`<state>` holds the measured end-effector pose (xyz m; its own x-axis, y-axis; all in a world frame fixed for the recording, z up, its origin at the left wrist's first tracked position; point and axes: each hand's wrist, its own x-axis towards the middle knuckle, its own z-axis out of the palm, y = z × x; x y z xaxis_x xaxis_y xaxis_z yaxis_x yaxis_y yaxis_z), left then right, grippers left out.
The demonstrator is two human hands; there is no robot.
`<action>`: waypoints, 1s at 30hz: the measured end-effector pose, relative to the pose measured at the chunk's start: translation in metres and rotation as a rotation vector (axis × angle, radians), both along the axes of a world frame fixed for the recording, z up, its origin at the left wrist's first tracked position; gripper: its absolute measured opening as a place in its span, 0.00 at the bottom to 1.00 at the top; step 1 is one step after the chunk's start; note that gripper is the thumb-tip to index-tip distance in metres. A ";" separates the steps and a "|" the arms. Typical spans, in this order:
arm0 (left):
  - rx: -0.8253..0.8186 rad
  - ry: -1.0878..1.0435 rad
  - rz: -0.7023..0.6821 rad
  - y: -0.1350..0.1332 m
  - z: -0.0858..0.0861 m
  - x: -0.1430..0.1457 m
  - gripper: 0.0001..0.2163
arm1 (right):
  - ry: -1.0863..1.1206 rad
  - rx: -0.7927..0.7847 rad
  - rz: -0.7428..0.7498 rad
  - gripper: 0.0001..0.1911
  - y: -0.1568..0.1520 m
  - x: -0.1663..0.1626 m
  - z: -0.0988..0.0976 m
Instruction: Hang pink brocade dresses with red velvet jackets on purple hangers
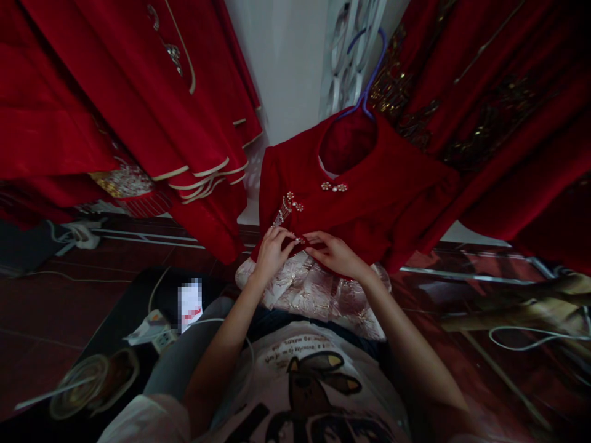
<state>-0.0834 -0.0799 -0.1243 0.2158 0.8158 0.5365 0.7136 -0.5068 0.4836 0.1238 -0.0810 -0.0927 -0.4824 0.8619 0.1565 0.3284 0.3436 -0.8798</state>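
A red velvet garment [369, 197] hangs in front of me on a purple hanger [369, 80], with pearl clasps [333, 187] below the collar and along the slanted front [290, 204]. My left hand [272, 249] and my right hand [335, 252] meet at a small clasp [300, 240] low on the garment's front. Both hands have fingers curled and pinched on the fabric around that clasp. Below the red cloth, a pale embroidered skirt part [318, 292] shows under my wrists.
More red robes with gold trim hang at left [138, 92] and right [508, 111]. A plastic cup with a straw [92, 381], a power strip [159, 332] and cables lie on the dark floor at lower left. A white wall [286, 61] stands behind.
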 end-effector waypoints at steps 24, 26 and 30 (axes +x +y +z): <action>0.012 -0.237 -0.110 0.024 0.034 0.008 0.11 | -0.198 0.296 -0.241 0.10 0.001 -0.012 -0.021; 0.183 0.010 -0.033 0.039 0.057 -0.001 0.16 | -0.193 0.280 -0.233 0.09 0.001 -0.009 -0.015; 0.263 0.377 -0.159 0.066 0.093 -0.018 0.10 | -0.162 0.252 -0.193 0.08 0.000 0.000 0.000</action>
